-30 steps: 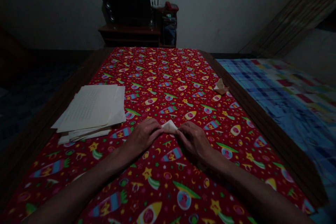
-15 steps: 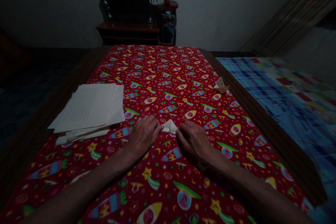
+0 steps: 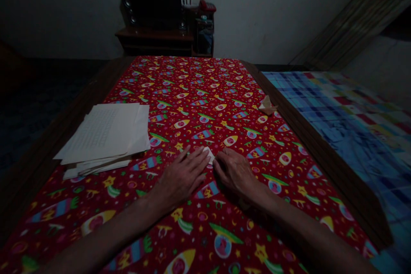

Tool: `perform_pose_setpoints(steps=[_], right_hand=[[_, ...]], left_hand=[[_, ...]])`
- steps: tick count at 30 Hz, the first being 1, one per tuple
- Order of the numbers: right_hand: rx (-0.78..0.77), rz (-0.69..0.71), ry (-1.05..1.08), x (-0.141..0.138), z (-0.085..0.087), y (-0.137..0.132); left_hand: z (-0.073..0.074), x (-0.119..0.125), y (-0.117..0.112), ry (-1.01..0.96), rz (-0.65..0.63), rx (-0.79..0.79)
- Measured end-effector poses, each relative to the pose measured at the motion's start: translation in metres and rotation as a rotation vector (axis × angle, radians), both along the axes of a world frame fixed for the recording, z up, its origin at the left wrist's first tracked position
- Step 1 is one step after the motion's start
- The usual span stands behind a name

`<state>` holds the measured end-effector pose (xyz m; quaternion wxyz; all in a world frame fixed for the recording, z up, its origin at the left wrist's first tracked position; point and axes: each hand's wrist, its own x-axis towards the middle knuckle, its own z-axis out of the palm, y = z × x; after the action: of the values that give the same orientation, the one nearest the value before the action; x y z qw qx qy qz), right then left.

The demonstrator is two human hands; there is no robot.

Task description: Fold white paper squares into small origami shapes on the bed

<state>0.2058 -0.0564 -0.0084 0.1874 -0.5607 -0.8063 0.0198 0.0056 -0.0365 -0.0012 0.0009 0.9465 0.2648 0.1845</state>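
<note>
A small folded piece of white paper (image 3: pixel 209 154) lies on the red patterned cloth (image 3: pixel 205 222) between my hands, mostly covered by them. My left hand (image 3: pixel 183 173) rests flat with its fingers stretched out over the paper's left part. On the right side, my right hand (image 3: pixel 234 170) has its fingers curled and pinches the paper's edge. A folded paper boat-like shape (image 3: pixel 267 106), brown and white, sits farther off near the right edge of the cloth.
To the left lies a stack of paper sheets (image 3: pixel 102 132). Beyond the table's far end stand a dark monitor (image 3: pixel 152 2) with speakers and a red telephone (image 3: pixel 207 6) on a wooden desk (image 3: pixel 154 34). A bed with a blue checked cover (image 3: pixel 317 124) is on the right.
My left hand has gone from holding the paper's left corner to lying flat across it with fingers extended. My right hand stays at the right edge. The view has shifted slightly.
</note>
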Motion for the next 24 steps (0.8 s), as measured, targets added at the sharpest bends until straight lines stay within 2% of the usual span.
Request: perform_pose_setpoints(steps=[5, 24], right_hand=[[-0.017, 0.006, 0.013, 0.0001, -0.0011, -0.0006], [-0.009, 0.012, 0.011, -0.0009, -0.0005, -0.001]], left_hand=[[-0.0035, -0.0041, -0.0111, 0.118, -0.011, -0.081], [0.0003, -0.006, -0.0027, 0.176, -0.002, -0.098]])
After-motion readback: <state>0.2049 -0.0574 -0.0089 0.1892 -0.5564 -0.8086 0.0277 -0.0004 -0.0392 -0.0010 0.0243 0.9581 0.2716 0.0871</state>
